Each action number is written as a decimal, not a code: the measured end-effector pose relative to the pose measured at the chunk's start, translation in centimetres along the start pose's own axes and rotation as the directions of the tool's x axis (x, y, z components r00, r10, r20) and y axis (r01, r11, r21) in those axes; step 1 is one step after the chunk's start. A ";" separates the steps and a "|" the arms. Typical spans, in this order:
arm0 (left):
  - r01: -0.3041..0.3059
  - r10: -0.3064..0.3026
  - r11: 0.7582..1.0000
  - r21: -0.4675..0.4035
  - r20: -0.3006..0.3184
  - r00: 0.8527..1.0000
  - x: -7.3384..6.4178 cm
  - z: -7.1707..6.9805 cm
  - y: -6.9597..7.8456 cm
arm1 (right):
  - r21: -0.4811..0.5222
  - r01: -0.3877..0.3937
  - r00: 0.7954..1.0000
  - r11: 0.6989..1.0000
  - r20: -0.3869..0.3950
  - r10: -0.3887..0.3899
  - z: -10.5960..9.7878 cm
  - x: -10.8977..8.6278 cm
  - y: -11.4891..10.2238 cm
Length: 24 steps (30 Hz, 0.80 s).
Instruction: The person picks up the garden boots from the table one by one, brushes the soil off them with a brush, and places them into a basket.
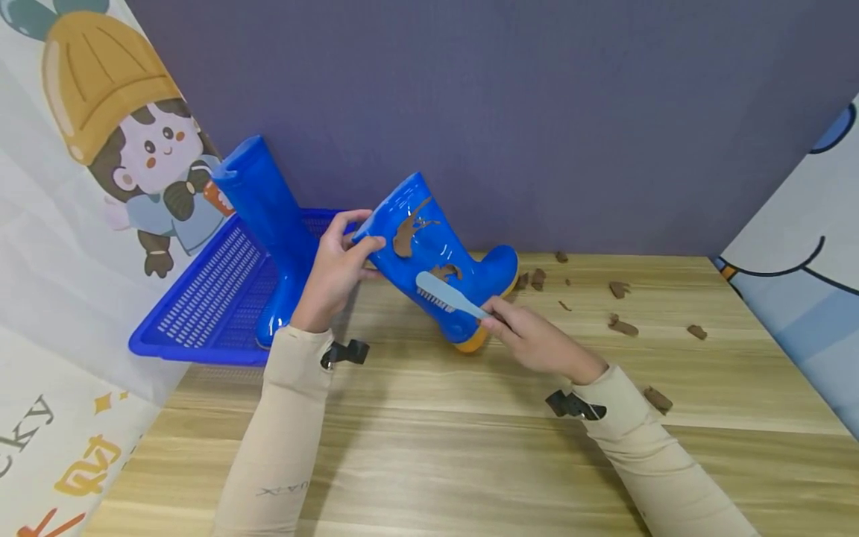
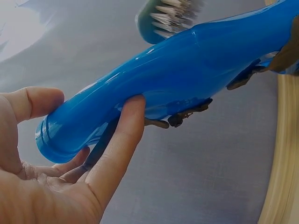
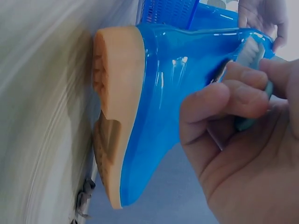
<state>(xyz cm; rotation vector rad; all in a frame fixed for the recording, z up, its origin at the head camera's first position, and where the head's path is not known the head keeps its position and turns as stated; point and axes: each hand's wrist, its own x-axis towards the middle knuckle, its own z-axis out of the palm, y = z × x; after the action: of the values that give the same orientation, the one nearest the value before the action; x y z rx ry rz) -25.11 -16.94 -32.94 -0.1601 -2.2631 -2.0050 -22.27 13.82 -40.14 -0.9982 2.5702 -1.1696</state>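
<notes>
A blue rain boot with an orange sole is tilted over the table, its shaft leaning to the left. My left hand grips it by the top opening, thumb on one side and fingers on the other. Brown mud patches cling to the shaft and ankle. In my right hand is a pale blue-grey scrubbing brush, held by its handle. Its white bristles overlap the boot's lower shaft in the head view. In the left wrist view the brush appears just beyond the boot's edge.
A second blue boot stands upright in a blue perforated basket at the left. Several brown mud clods lie scattered on the right of the wooden table. A dark grey panel rises behind.
</notes>
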 end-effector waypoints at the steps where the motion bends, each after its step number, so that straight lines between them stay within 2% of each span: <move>1: -0.002 0.002 1.000 0.000 0.001 1.000 0.0 0.0 0.0 | 0.007 0.001 1.000 1.000 0.006 -0.001 0.1 0.0 0.0; 7: -0.009 0.009 1.000 0.009 0.005 1.000 -0.1 0.1 0.1 | 0.001 0.011 1.000 1.000 0.025 -0.011 0.6 0.0 0.2; 13: -0.013 0.013 1.000 0.016 0.008 1.000 -0.1 0.1 0.2 | -0.082 -0.048 0.999 0.995 -0.018 0.047 0.5 0.1 0.5; 21: -0.012 0.012 1.000 0.020 0.008 1.000 -0.2 0.1 0.1 | -0.124 -0.101 0.995 0.987 -0.041 0.096 0.5 0.2 0.4; 24: -0.011 0.011 1.000 0.021 0.005 1.000 -0.2 0.0 0.1 | -0.154 -0.117 0.992 0.981 -0.072 0.107 0.4 0.2 0.4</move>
<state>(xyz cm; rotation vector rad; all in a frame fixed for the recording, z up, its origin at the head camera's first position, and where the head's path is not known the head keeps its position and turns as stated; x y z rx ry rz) -24.88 -16.88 -32.83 -0.1745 -2.2802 -1.9768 -22.45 13.68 -40.67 -0.8443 2.7650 -0.9979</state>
